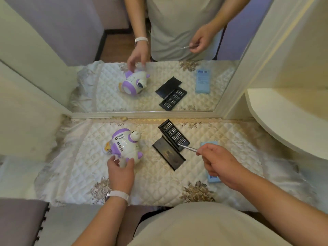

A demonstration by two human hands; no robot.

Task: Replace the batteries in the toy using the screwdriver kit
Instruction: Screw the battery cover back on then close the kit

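A white and purple toy (124,145) lies on its side on the quilted cloth (159,183). My left hand (120,172) grips its near end with thumb and fingers. My right hand (219,163) pinches a thin silver screwdriver (189,148), whose tip points into the open black bit tray (174,134) of the screwdriver kit. The kit's black cover (168,155) lies beside the tray, nearer to me. A light blue battery pack (213,178) lies under and behind my right hand, partly hidden.
A large mirror (150,86) stands at the back of the table and repeats the toy, the kit and my hands. A cream curved shelf (287,121) juts in at the right. A grey padded seat (21,222) is at the lower left.
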